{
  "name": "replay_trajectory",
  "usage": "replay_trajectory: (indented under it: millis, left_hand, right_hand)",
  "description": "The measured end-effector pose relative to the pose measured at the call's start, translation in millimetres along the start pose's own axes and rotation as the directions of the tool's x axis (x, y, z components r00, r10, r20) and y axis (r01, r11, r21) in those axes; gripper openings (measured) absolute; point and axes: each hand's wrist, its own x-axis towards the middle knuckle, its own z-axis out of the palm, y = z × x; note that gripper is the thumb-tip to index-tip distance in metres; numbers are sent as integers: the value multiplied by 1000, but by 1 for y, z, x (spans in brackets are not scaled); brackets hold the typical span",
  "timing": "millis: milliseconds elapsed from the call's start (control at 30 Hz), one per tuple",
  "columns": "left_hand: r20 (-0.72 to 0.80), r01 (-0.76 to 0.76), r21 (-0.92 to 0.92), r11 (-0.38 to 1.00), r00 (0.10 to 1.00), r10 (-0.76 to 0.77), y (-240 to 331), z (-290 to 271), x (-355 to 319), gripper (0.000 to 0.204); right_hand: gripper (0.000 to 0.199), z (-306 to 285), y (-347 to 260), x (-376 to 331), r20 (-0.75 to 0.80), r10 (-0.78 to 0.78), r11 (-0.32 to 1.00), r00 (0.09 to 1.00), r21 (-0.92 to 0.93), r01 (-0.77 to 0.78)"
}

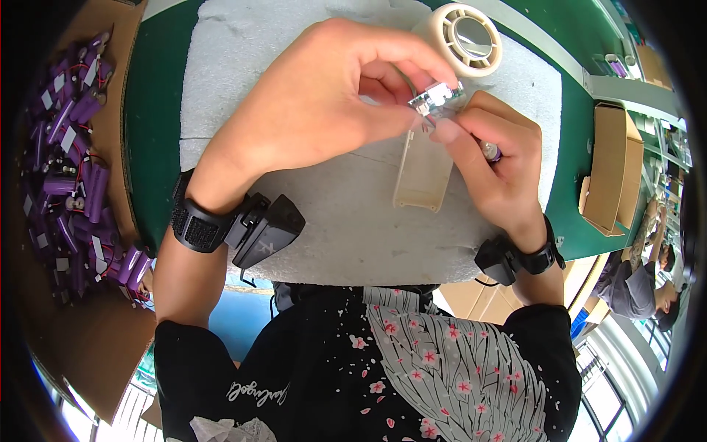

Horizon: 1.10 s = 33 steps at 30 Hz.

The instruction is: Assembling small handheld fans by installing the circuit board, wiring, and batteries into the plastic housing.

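Note:
My left hand [313, 99] pinches a small circuit board [436, 96] with white parts between thumb and fingers. Thin wires [427, 121] hang from the board's lower side. Close beside it, the thumb and forefinger of my right hand [508, 155] are pressed together at these wires; the fingertips hide the exact contact. Its curled fingers also hold a purple battery cell [491, 152], of which just one end shows. Beneath both hands lies a cream plastic housing, with an open, hollow handle [422, 177] and a round slotted head [447, 33], partly covered by my hands.
A pale foam sheet [294, 243] covers the green table [158, 88]. To the left, a cardboard box [103, 361] holds several purple battery cells [88, 184] with wires. On the right stands an open cardboard box [615, 166]. Another person [641, 283] sits at the far right.

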Motion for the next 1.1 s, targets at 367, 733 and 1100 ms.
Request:
replay_trajectory:
  millis: [367, 733, 1100]
  left_hand:
    - [7, -156, 221, 963, 987, 158, -1, 3, 0, 43]
    - [-25, -147, 296, 944, 987, 162, 5, 7, 1, 40]
    - [-41, -160, 205, 966, 984, 172, 0, 4, 0, 34]
  right_hand:
    - [33, 12, 1, -6, -178, 58, 985, 982, 171, -27]
    - [36, 13, -4, -2, -235, -22, 987, 972, -160, -17]
    - [30, 13, 1, -3, -248, -59, 986, 967, -169, 17]
